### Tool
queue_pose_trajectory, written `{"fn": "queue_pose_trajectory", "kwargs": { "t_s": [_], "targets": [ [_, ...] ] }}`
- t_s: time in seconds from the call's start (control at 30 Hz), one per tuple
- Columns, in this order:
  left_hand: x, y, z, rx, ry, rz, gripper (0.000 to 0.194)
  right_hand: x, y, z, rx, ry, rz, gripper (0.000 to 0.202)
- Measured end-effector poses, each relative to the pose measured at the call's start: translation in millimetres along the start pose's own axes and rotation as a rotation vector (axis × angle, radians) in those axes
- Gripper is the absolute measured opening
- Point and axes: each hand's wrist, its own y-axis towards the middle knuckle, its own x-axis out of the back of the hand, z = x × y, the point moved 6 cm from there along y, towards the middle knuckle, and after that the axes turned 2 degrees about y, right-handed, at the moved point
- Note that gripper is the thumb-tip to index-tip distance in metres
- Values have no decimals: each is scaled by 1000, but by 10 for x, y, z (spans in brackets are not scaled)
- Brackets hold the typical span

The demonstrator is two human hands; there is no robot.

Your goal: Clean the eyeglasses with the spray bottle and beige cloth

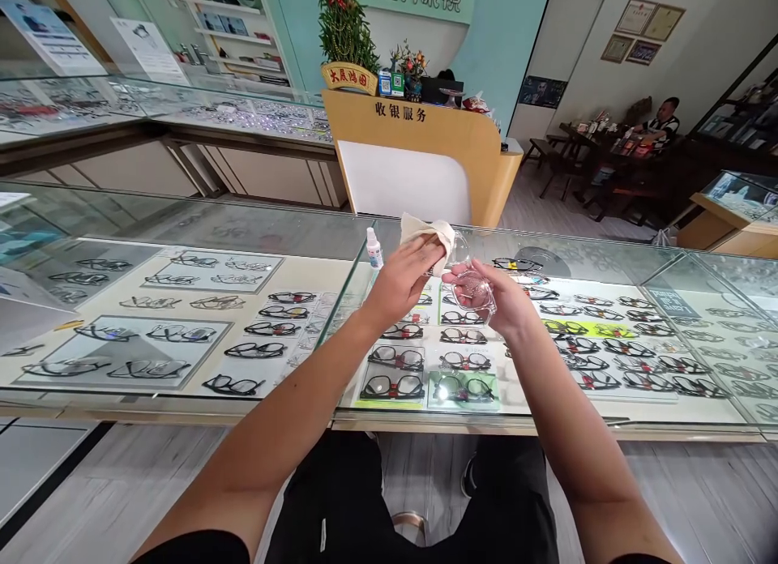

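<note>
My left hand is closed on a cream-coloured cloth, which sticks out above the fingers. Clear-framed eyeglasses are held up over the counter in my right hand, with its fingers behind the near lens. The cloth is at the far end of these glasses, where my left fingers partly hide the frame. Just left of my left hand, a small white spray bottle stands upright on the glass counter.
Rows of eyeglasses lie inside the case beneath my hands. A white folded card stands at the left. Beyond is a wooden cashier desk with plants. A person sits at a table, far right.
</note>
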Motion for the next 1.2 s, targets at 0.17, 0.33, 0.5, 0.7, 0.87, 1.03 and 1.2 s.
{"fn": "queue_pose_trajectory", "kwargs": {
  "t_s": [0.17, 0.33, 0.5, 0.7, 0.87, 1.03, 1.2],
  "targets": [
    [-40, 23, -23, 1, 40, 60, 50, -49, -17, -92, -129, 57, 51, 42],
    [-17, 31, -70, 3, -14, 70, 49, -134, -39, -158, -214, 77, 152, 47],
    [76, -16, -29, 141, -99, -70, 43, -167, -58, -61, -40, -84, 205, 53],
    [-88, -75, 88, 639, -511, -85, 43, -28, -109, 250, 465, -360, -194, 28],
    [-300, -81, 13, 738, -765, 101, 49, -5, -47, 227, 456, -388, -160, 31],
    [-357, -86, -45, 715, -841, 175, 52, 29, 44, 78, 381, -336, -66, 35],
    [-351, -100, -69, 759, -870, 156, 57, 61, 101, -51, 338, -257, -17, 33]
  ]
}}
